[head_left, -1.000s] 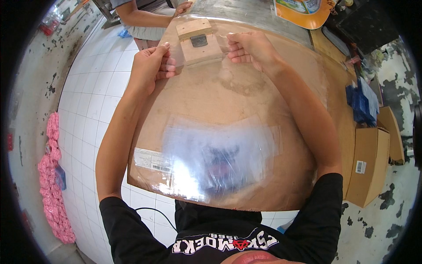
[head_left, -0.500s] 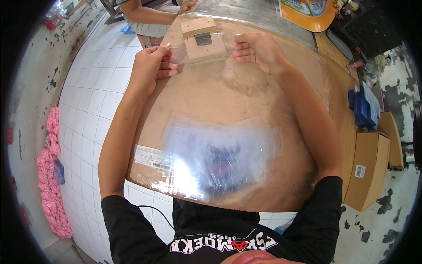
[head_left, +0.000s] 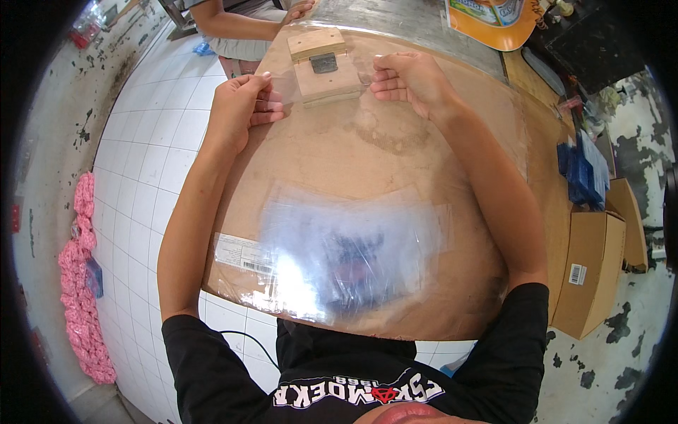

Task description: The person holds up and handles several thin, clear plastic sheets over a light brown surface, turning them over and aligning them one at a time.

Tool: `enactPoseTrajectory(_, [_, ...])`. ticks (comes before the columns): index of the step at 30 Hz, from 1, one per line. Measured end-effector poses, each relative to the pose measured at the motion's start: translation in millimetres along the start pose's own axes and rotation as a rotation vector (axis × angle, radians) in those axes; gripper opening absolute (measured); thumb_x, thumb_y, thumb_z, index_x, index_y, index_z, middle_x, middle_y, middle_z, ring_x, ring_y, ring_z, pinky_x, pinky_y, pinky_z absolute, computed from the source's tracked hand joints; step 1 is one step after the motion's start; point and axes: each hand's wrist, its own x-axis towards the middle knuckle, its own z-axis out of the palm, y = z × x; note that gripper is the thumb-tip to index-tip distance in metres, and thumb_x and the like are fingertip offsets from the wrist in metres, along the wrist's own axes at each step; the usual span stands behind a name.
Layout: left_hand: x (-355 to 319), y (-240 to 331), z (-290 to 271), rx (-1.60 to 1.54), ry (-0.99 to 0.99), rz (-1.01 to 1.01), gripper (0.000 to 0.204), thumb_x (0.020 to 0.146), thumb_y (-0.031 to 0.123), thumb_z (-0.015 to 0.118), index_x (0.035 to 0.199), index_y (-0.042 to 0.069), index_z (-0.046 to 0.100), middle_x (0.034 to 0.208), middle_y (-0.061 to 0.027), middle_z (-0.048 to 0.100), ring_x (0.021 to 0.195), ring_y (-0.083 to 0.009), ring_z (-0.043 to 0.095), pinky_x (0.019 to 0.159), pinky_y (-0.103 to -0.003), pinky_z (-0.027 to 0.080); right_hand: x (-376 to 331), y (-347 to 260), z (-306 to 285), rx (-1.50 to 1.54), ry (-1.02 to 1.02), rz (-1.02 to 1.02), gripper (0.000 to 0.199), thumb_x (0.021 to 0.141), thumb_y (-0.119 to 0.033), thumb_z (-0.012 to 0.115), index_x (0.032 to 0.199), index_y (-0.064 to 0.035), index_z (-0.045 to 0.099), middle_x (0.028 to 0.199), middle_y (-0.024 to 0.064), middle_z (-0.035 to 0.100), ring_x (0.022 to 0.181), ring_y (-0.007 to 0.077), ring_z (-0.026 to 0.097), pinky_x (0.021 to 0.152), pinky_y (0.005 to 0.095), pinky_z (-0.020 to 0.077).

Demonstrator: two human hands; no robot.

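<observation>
At the far end of the table, my left hand (head_left: pixel 244 106) pinches one side of a clear plastic sheet (head_left: pixel 285 89). My right hand (head_left: pixel 406 83) is closed in a pinch on the sheet's other side. Between the hands sits a wooden block (head_left: pixel 328 83) with a raised back strip and a dark plate (head_left: pixel 325 63) in its middle. The sheet spans the block's front part; its see-through edges are hard to follow. Nearer to me, a loose pile of clear plastic sheets (head_left: pixel 406 226) lies on the brown table cover (head_left: pixel 304 155), with glare on it.
Across the table at the far left, another person's arm (head_left: pixel 244 28) rests on the edge. Blue packs (head_left: pixel 585 169) and a cardboard box (head_left: pixel 590 272) stand at the right. A pink bundle (head_left: pixel 81 304) lies by the left wall. An orange tray (head_left: pixel 487 32) is at the far right.
</observation>
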Motion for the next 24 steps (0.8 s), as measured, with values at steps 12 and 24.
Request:
enactPoseTrajectory(12, [1.0,0.2,-3.4,-0.035,-0.024,0.007,0.024,0.090,0.022,0.059,0.084,-0.002,0.058,0.074,-0.0114,0.062,0.059,-0.0160,0.062,0.053,-0.025,0.057,-0.3,-1.8,-2.1,0.023,-0.025,0.010,0.025,0.088,-0.022,0.060,0.095,0.0019,0.058,0.087,0.0104,0.059,0.078,0.0196,0.063,0.075,0.0311,0.0554])
enactPoseTrajectory(24, [2.1,-1.5,-3.3,-0.018,-0.005,0.011,0.022,0.091,0.019,0.055,0.084,-0.002,0.057,0.076,-0.0134,0.062,0.058,-0.0170,0.064,0.052,-0.025,0.056,-1.3,-1.7,-0.5,0.001,-0.004,0.006,0.023,0.090,-0.020,0.059,0.093,0.0023,0.059,0.085,0.0103,0.060,0.075,0.0185,0.064,0.072,0.0292,0.0566])
